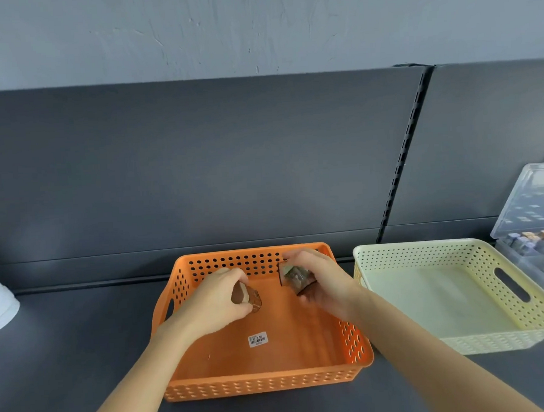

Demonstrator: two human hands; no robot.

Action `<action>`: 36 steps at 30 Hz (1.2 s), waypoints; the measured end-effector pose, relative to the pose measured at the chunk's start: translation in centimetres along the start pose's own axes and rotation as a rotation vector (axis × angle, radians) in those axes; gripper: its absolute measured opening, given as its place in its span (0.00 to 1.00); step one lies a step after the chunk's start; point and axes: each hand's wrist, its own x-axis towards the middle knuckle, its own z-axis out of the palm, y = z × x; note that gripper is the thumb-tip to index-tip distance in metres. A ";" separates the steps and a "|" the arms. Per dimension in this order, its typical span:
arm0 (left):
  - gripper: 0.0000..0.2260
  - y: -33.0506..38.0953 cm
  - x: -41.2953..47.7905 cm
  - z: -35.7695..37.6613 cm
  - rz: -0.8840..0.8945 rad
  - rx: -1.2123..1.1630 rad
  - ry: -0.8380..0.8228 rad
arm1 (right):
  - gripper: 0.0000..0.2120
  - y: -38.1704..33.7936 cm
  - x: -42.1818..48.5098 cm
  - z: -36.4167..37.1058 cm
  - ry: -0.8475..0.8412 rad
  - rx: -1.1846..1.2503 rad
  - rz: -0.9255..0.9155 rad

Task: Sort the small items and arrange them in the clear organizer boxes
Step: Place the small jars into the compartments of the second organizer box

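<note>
Holding one small item in each grip, I work just above the floor of the orange basket (pixel 264 385) on the dark desk (pixel 81 326). My left grip (pixel 215 298) is curled round a brown block (pixel 245 297), thumb and fingers pinching its sides. My right grip (pixel 323 282) is wrapped round a darker, greenish block (pixel 295 278) near the basket's back wall. What the blocks are, I cannot tell. Nothing else lies in the orange basket but a price sticker (pixel 258 339) on its floor, so the picking-out step looks close to done. The cream basket (pixel 498 342) just beside it on the right holds nothing that I can see. The clear organizer box (pixel 534 192) stands at the far right, lid raised, with rows of small items already set in its compartments. The next move, as I judge it, calls for carrying both blocks right, past the cream basket, and setting each in a free compartment with its own kind.
</note>
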 end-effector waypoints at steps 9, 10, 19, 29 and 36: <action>0.21 0.6 0.0 0.4 0.079 -0.013 0.011 | 0.10 0.1 -1.7 0.2 0.031 0.115 0.041; 0.21 0.6 -0.1 0.5 0.087 -0.020 0.018 | 0.10 0.2 -1.8 0.3 0.054 0.077 0.010; 0.18 3.1 0.1 0.3 0.209 -0.174 0.133 | 0.17 0.7 -4.6 -0.8 0.056 0.124 -0.111; 0.22 12.9 0.7 2.0 0.368 -0.279 0.233 | 0.18 1.3 -10.6 -8.1 0.158 0.336 -0.163; 0.18 25.1 0.9 6.7 0.467 -0.387 0.215 | 0.19 2.7 -17.3 -18.7 0.273 0.394 -0.238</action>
